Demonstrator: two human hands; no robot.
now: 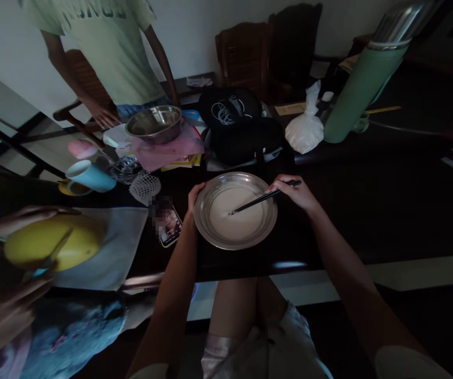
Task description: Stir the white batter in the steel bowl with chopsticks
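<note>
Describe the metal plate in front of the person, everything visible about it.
The metal plate is round, shallow and silvery with a wide shiny rim, holding a pale, creamy liquid. It sits flat on the dark table near its front edge. The left hand grips its left rim; the right hand holds dark chopsticks, tips dipped in the liquid.

Right hand (295, 193) dips chopsticks (263, 198) into white batter (236, 213); left hand (192, 202) grips the plate (210, 234).

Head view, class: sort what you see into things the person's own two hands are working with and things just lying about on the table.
In use:
left hand steadying the steel plate
right hand holding chopsticks
pale batter in the plate

Lying about:
phone
steel bowl
blue cup
green flask
white bag
black bag
</note>
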